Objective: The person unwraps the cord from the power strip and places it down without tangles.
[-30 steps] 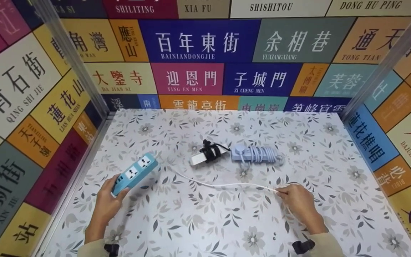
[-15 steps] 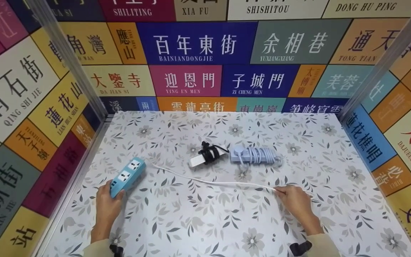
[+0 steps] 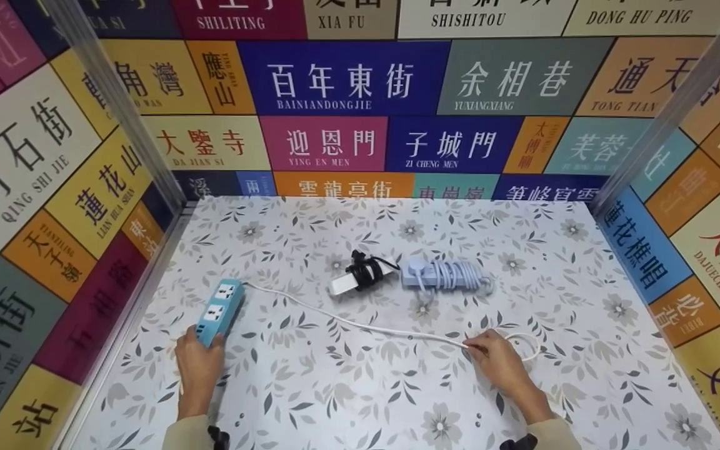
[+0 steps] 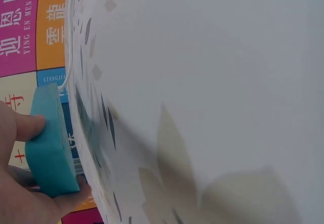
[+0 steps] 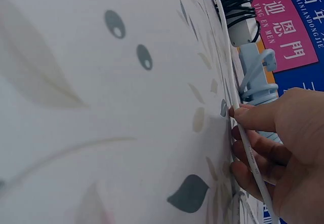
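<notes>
A teal power strip [image 3: 219, 310] with white socket faces lies at the left of the table, pointing away from me. My left hand [image 3: 200, 362] grips its near end, with thumb and fingers on both sides in the left wrist view, where the strip's teal casing [image 4: 48, 143] shows. From its far end a white cord [image 3: 335, 317] runs across the table to my right hand [image 3: 500, 359], which pinches it between thumb and fingertips. Past that hand the cord bends into a loop on the right. In the right wrist view the cord [image 5: 250, 160] passes along the palm.
Beyond the cord lies a white power strip [image 3: 344, 285] wrapped in black cable [image 3: 367, 272]. Right beside it sits a lavender-blue power strip [image 3: 438, 275] bound in its own cord. Sign-printed walls [image 3: 335, 75] enclose the flower-patterned table [image 3: 310, 400] at the back and sides.
My left hand has lowered the teal strip and turned it to point more directly away. My right hand has shifted slightly left and nearer with the cord, and a cord loop now shows beside it.
</notes>
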`<state>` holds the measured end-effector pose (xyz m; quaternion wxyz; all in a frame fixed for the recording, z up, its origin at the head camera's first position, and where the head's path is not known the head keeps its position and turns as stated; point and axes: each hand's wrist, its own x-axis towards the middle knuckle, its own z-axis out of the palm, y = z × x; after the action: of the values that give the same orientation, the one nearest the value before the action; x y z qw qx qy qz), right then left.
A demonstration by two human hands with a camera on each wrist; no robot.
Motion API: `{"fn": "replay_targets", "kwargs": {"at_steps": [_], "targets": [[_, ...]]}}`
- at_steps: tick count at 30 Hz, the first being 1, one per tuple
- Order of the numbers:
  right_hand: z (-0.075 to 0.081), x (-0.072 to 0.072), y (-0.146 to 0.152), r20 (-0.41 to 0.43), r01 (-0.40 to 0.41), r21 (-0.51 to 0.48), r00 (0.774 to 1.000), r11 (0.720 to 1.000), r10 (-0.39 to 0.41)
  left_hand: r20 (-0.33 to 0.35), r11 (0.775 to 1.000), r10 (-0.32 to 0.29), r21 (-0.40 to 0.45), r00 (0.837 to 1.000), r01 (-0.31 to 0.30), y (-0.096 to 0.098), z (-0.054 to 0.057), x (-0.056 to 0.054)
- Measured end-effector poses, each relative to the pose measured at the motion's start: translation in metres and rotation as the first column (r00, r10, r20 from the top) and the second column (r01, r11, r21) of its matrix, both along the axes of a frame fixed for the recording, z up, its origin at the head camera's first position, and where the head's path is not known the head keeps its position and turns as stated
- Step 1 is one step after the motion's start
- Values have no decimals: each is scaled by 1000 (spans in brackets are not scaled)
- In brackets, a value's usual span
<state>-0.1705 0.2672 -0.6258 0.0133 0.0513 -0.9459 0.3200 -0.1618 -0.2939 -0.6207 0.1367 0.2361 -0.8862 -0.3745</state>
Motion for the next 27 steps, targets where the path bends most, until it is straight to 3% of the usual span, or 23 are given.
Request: {"fn": "replay_targets", "kwargs": {"at_steps": [4,12,21,27], "targets": [[-5,1,-1,-4,6,-51,1000,999,-6,34,1000,9,21,999,-10,1,-1,-2],[-10,4,-9,-47,11,-213,999,977,-22,130,999,39,-16,991,-37,3,-2,-2],[-13,6,-16,-47,16,-200,999,980,-25,201,1000,24,-6,979,-23,6,2,-3],[-14,7,-17,-141,-9,-215,990,977,-22,232,999,22,20,972,-28,6,3,-2]]}}
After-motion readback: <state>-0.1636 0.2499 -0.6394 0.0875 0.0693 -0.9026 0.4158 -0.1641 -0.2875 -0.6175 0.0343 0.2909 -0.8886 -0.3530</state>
